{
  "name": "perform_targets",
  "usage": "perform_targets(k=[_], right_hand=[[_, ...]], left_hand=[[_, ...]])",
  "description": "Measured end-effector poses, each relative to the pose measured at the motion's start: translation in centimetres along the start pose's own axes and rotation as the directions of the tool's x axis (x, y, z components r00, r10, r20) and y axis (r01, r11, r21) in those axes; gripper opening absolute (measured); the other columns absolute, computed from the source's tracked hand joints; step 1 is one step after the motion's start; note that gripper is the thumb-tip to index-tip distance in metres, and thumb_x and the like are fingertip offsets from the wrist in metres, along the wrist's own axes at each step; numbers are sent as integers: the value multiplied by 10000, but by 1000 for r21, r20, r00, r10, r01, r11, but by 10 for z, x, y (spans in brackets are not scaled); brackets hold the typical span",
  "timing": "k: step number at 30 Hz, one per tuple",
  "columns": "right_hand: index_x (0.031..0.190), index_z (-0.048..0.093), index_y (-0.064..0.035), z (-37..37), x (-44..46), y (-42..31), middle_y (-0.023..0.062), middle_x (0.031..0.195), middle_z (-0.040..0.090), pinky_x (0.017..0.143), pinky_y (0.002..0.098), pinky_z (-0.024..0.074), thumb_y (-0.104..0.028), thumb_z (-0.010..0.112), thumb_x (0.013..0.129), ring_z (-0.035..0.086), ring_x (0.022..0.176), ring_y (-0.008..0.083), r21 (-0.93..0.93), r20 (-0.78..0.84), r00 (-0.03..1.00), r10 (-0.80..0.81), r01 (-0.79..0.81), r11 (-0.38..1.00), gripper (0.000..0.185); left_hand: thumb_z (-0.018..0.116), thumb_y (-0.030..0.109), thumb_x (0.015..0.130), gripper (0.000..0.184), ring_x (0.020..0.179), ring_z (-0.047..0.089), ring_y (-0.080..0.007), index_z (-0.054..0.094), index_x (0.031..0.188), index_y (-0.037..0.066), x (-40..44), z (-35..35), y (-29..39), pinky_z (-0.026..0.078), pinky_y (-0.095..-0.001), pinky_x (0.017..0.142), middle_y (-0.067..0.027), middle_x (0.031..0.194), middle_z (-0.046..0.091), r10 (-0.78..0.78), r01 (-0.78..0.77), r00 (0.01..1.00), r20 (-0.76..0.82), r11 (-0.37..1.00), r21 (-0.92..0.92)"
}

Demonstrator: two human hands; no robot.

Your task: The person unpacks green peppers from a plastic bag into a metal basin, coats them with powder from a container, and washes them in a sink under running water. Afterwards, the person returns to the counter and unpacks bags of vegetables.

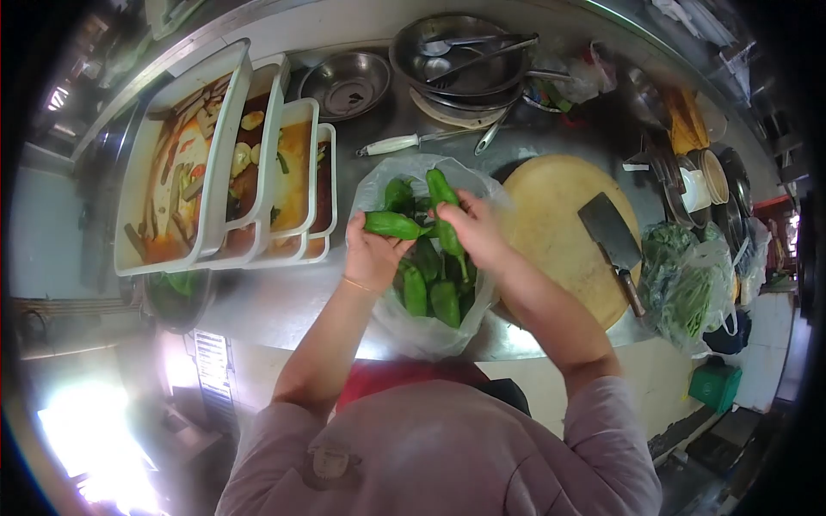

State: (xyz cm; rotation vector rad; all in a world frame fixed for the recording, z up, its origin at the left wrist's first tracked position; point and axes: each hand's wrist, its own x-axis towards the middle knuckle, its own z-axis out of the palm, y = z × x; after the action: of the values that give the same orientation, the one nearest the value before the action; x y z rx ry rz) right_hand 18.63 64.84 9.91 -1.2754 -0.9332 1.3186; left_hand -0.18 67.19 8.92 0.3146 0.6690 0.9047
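Observation:
My left hand (372, 249) holds a green pepper (391, 225) lying sideways, its stem end pointing right. In my right hand (469, 225) is another long green pepper (445, 215), roughly upright, its lower end meeting the stem end of the first. Both hands are over an open clear plastic bag (379, 301) on the metal counter (292, 310). Several more green peppers (445, 303) lie inside the bag. Just right of the bag is a round cutting board (542, 215), on which a cleaver (609, 232) rests.
White trays of food (219, 146) stand at the left. A metal bowl (346, 84), stacked pans (456, 52) and a white-handled tool (391, 145) are at the back. Bagged leafy greens (693, 288) lie at the right.

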Motion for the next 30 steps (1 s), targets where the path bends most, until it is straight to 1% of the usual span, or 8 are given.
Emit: perform_targets(k=[5, 8, 11, 14, 17, 21, 25, 30], right_hand=[[1284, 464, 24, 52, -49, 10, 89, 1076, 597, 794, 309, 471, -269, 503, 921, 579, 898, 178, 235, -88, 996, 9, 12, 972, 467], [1361, 362, 48, 65, -76, 53, 243, 1232, 536, 978, 384, 388, -344, 501, 895, 512, 1167, 319, -396, -17, 932, -362, 326, 859, 624], [1303, 470, 19, 81, -122, 41, 225, 1208, 575, 953, 364, 424, -322, 527, 896, 562, 1126, 318, -670, 142, 889, -436, 411, 618, 534], [1227, 555, 4, 56, -101, -1, 177, 1156, 625, 925, 301, 454, -222, 567, 894, 607, 1074, 234, -289, 402, 903, 152, -33, 957, 403], [909, 673, -89, 42, -48, -7, 113, 819, 662, 687, 368, 522, -112, 578, 817, 648, 786, 263, -808, 255, 905, -340, 393, 439, 134], [923, 635, -95, 18, 18, 51, 94, 842, 648, 681, 399, 513, -123, 579, 763, 642, 809, 257, -948, 303, 951, -63, 295, -115, 171], [952, 627, -100, 19, 22, 71, 64, 928, 639, 726, 421, 498, -128, 475, 844, 624, 920, 241, -917, 272, 962, -22, 252, -309, 188], [1028, 599, -97, 19, -1, 39, 82, 935, 625, 790, 410, 477, -190, 605, 750, 613, 927, 264, -986, 146, 960, -237, 121, -116, 293]], left_hand=[[520, 398, 916, 474, 1109, 523, -254, 452, 1263, 81, -18, -12, -25, 408, -415, 972, -94, 1181, 545, -97, 150, 981, 169, 929, -339], [600, 179, 888, 414, 1073, 535, -220, 449, 1259, 76, -52, -6, -43, 448, -378, 927, -73, 1139, 545, 148, -140, 989, -17, 963, 232], [610, 41, 840, 451, 1052, 558, -223, 467, 1266, 68, -94, -31, -37, 490, -361, 885, -73, 1138, 566, 33, -36, 999, 20, 983, 179], [650, 142, 843, 444, 975, 588, -230, 490, 1254, 89, -139, -73, -3, 510, -369, 828, -75, 1132, 580, -1, 3, 997, 75, 1000, -29], [645, 287, 868, 404, 958, 587, -216, 524, 1213, 115, -166, -117, 81, 487, -376, 845, -48, 1078, 597, 481, -475, 875, -59, 875, 91], [634, 320, 882, 440, 1033, 573, -263, 526, 1206, 42, -184, -217, 255, 470, -410, 912, -103, 1152, 585, 832, -731, 381, -404, 538, 419], [678, 248, 840, 493, 1065, 561, -275, 501, 1233, 7, -199, -363, 364, 463, -398, 941, -133, 1222, 550, 953, -279, 159, -256, 293, 914], [679, 175, 821, 513, 1125, 531, -279, 482, 1255, -15, -218, -345, 374, 421, -378, 989, -157, 1263, 528, 874, 497, 443, 198, -424, 757]])
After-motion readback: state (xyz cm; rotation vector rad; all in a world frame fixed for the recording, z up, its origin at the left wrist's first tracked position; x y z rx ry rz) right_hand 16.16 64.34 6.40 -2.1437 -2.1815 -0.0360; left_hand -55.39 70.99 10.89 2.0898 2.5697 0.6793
